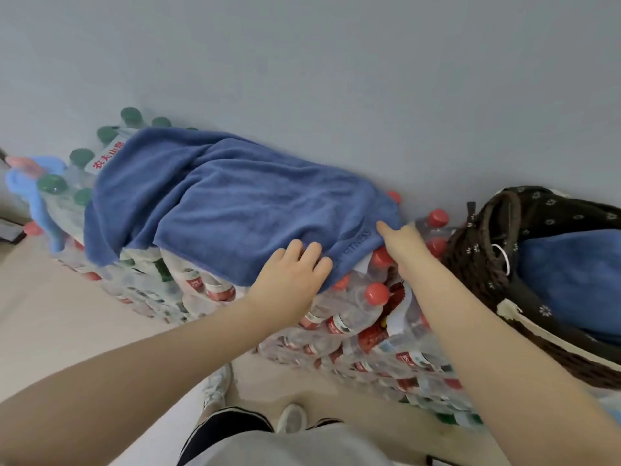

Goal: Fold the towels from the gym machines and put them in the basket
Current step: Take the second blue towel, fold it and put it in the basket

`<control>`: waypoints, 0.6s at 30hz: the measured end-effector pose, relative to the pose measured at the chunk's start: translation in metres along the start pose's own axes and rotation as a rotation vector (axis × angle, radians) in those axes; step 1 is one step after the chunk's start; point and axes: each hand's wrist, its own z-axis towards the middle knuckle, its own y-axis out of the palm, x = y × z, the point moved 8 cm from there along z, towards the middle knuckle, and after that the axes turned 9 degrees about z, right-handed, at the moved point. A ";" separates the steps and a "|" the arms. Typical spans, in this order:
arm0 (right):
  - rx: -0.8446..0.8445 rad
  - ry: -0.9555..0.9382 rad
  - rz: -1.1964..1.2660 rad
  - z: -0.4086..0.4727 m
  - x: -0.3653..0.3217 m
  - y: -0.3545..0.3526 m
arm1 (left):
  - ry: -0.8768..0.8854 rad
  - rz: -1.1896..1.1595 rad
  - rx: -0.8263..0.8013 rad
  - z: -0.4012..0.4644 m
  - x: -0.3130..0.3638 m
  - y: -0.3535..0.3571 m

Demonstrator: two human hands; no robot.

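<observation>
Left hand (291,275) lies flat on the blue towel (235,200) spread over stacked water-bottle packs (353,317), right hand (401,245) apparently pinching its corner: folding underway; next, carry corner across, basket (484,264) just beside.

Tight on the right, open above

Your way over the blue towel (228,196) is free, with only the bare grey wall (336,62) behind it. To your right the dark wicker basket (484,264) sits just beside the stacked water bottles (366,317), its handle (500,223) arching up near the towel's corner. Red bottle caps (377,293) stick up between them.
</observation>
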 end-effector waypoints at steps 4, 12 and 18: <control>0.040 -0.135 0.068 -0.005 -0.010 -0.019 | -0.058 0.022 -0.034 0.003 -0.002 -0.012; 0.220 -0.347 0.033 -0.005 -0.068 -0.061 | -0.246 -0.949 -0.290 0.029 0.008 -0.042; 0.123 -0.436 -0.439 -0.029 -0.089 -0.011 | -0.254 -0.883 -0.419 0.013 -0.001 -0.023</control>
